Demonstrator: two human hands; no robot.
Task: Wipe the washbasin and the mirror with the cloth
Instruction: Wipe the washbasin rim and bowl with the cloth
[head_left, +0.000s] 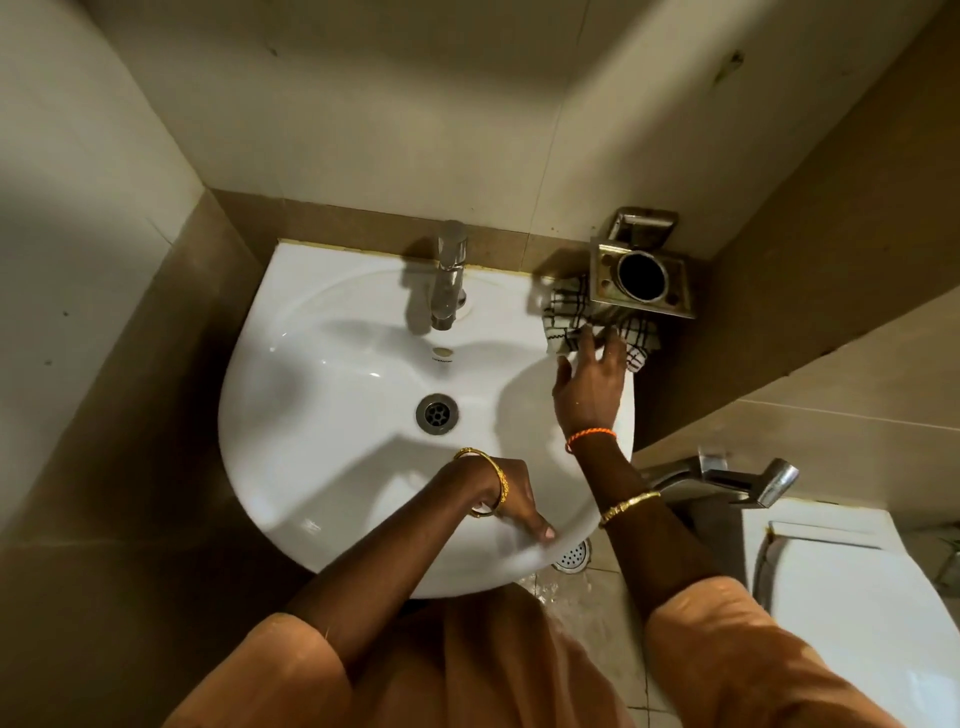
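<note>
Checked cloth (597, 325) at the far right corner of the washbasin (332, 364), under the fingers of the right hand (589, 387).

The cloth lies bunched on the basin's rim, partly beneath a metal tumbler holder (641, 278) on the wall; the right hand's fingers are spread and lie flat on its near edge, not curled round it. The left hand (511, 506) rests on the near rim, thumb on top, its other fingers hidden over the edge. The tap (449, 275) stands at the far side, the drain (436, 413) mid-bowl.

Dim warm light, glare on washbasin (311, 364), heavy shadows, wide-angle bending at edges
</note>
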